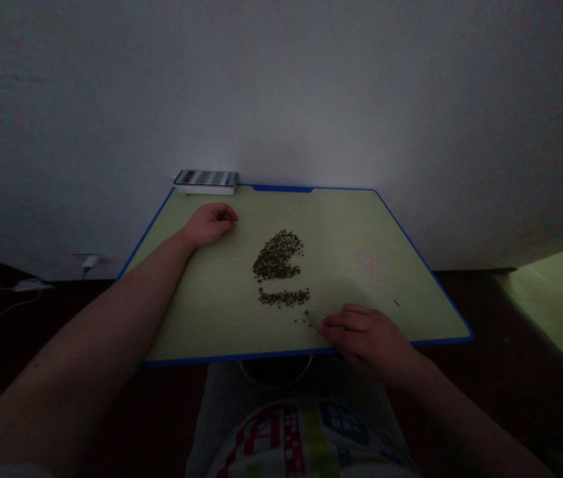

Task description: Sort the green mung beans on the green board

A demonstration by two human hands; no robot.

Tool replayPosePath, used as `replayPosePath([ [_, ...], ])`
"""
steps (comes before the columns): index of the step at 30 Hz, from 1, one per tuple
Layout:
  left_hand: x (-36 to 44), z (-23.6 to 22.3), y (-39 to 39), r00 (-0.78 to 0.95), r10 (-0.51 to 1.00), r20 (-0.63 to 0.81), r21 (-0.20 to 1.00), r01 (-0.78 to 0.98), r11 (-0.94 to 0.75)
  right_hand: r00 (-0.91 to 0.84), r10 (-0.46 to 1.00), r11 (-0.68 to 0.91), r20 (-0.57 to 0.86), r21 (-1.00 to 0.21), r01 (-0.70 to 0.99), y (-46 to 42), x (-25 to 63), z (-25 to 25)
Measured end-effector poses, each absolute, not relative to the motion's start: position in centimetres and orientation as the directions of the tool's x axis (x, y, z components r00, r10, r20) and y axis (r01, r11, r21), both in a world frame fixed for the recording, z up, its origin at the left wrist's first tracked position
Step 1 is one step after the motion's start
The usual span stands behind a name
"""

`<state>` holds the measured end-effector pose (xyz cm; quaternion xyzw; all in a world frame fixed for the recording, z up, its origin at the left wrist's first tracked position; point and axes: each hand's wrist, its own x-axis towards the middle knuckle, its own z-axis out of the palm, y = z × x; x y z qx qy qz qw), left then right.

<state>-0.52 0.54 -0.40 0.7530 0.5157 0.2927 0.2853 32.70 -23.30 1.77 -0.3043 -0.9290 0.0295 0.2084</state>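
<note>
You are holding slim, greyish tweezers (pixel 313 318) over the table (pixel 202 325), their tips pointing left and away from you, near a few loose seeds (pixel 304 320); farther off, small brownish seeds are lying in two groups; a larger heap (pixel 271 264) is spreading unevenly, notching inward on its right; a narrow row (pixel 284 298) is stretching sideways, sitting just nearer you.

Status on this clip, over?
Right hand holding thin metallic tool. Left hand loosely curled. Small brown granules piled beyond tool. Nothing visibly blocking tool.

The dark grains (pixel 272 262) look matt, the tabletop (pixel 334 226) smooth, its blue edging (pixel 282 189) plastic.
</note>
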Motion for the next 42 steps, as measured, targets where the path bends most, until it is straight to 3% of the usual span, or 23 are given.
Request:
replayPosePath([
  [6, -0.4, -0.2, 0.3, 0.297, 0.945, 0.138, 0.732, 0.612, -0.299, -0.725, 0.565, 0.822, 0.394, -0.195, 0.534, -23.8, 32.1, 1.7],
  [14, -0.3, -0.1, 0.2, 0.283, 0.951, 0.128, 0.75, 0.599, -0.279, -0.73, 0.588, 0.8, 0.348, -0.116, 0.589, -24.2, 30.9, 1.4],
  [42, -0.3, -0.2, 0.4, 0.284, 0.952, 0.118, 0.778, 0.569, -0.266, -0.562, 0.763, 0.625, 0.32, -0.145, 0.767, -24.3, 30.5, 0.8],
])
